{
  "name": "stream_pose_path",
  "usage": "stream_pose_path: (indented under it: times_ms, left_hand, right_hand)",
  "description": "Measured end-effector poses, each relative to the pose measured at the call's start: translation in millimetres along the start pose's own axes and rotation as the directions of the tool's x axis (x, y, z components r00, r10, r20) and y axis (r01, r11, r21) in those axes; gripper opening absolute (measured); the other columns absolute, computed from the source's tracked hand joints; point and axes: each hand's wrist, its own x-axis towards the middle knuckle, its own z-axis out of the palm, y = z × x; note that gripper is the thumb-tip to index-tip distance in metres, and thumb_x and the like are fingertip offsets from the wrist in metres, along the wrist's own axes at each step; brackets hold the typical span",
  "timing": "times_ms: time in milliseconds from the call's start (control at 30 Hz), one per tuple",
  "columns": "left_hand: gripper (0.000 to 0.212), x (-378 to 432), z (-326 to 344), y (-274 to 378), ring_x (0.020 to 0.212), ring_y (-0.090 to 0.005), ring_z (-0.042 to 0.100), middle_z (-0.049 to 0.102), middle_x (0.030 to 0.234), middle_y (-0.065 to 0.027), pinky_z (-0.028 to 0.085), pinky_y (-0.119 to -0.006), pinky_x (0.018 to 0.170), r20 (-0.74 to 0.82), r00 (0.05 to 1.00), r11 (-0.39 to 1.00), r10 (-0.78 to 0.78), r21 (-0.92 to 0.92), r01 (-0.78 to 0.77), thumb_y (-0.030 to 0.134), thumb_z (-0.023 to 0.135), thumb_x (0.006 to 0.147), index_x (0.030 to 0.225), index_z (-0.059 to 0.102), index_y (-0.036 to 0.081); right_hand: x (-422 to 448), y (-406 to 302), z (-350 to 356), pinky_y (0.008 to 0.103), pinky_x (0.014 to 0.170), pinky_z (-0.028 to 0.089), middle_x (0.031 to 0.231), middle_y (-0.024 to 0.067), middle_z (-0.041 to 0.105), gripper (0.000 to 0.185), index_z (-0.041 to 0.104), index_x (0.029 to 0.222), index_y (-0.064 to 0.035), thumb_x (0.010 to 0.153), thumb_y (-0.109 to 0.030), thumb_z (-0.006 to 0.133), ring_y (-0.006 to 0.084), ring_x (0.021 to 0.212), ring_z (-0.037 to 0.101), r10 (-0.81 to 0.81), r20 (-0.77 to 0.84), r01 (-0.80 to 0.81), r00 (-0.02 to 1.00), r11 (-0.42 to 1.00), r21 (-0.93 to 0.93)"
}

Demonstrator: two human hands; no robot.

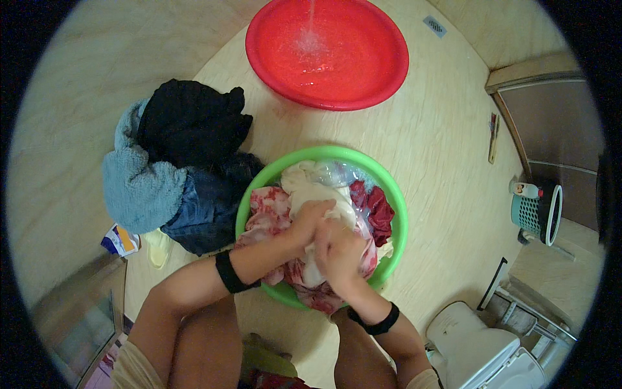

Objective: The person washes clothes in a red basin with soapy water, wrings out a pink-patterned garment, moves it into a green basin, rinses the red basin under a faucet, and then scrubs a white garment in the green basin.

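A round green plastic basin stands on the floor before me, holding wet clothes and some sudsy water. My left hand and my right hand meet over its middle, on a white cloth. The right hand is curled on the cloth; the left hand's fingers lie against it, and their undersides are hidden. A red-and-white patterned garment spreads to the left and under my hands, part of it over the near rim. A dark red cloth lies at the basin's right side.
Water runs into a red basin ahead. At left are a black garment, a light blue fluffy towel and blue jeans. A brush, a teal basket and a white toilet are on the right.
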Motion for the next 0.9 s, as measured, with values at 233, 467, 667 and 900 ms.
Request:
stream_pose_path:
  times_ms: [233, 467, 667, 900]
  left_hand:
    - [0.036, 6.2, -3.0, 18.9, 0.076, -0.0104, 0.060, 0.064, 0.089, -0.0046, 0.048, -0.025, 0.068, 0.273, 0.855, 0.798, -0.441, -0.318, 0.512, 0.035, 0.054, 0.088, 0.100, 0.063, 0.002]
    - [0.050, 18.6, -34.9, 42.5, 0.099, -0.0142, 0.055, 0.061, 0.106, -0.0080, 0.047, -0.028, 0.084, 0.511, 0.859, 0.995, -0.025, 0.099, -0.030, 0.021, 0.071, 0.079, 0.121, 0.053, 0.003]
    - [0.053, 20.9, -43.7, 75.2, 0.100, -0.0149, 0.055, 0.060, 0.110, -0.0081, 0.045, -0.029, 0.087, 0.763, 0.526, 0.885, -0.375, 0.464, -0.043, 0.019, 0.071, 0.078, 0.124, 0.050, 0.001]
    - [0.042, 9.7, -21.5, 71.5, 0.093, -0.0172, 0.058, 0.063, 0.103, -0.0066, 0.048, -0.031, 0.083, 0.609, 0.770, 0.981, -0.189, 0.081, 0.177, 0.016, 0.066, 0.080, 0.116, 0.053, 0.000]
  right_hand:
    - [28.6, 68.8, -29.8, 0.0291, 0.054, 0.047, 0.067, 0.0071, 0.065, 0.028, 0.066, 0.083, -0.0013, 0.091, -0.026, 0.055, 0.0125, 0.056, 0.058, 0.556, 0.474, -0.729, 0.683, 0.563, 0.389]
    - [30.7, 61.8, -97.7, 0.0247, 0.071, 0.049, 0.089, 0.0062, 0.067, 0.016, 0.064, 0.097, 0.0032, 0.083, -0.006, 0.063, 0.0109, 0.078, 0.061, 0.310, 0.625, -0.689, 0.717, 0.173, 0.704]
    - [32.2, 51.4, -97.2, 0.0199, 0.062, 0.044, 0.081, 0.0023, 0.065, 0.009, 0.064, 0.091, 0.0022, 0.083, -0.003, 0.062, 0.0067, 0.071, 0.057, 0.232, 0.583, -0.621, 0.779, 0.420, 0.662]
    - [37.4, 22.6, -64.1, 0.0304, 0.044, 0.038, 0.050, 0.0099, 0.045, 0.029, 0.052, 0.064, -0.0029, 0.084, -0.022, 0.062, 0.0195, 0.047, 0.049, 0.341, 0.009, -0.335, 0.940, 0.918, 0.212]
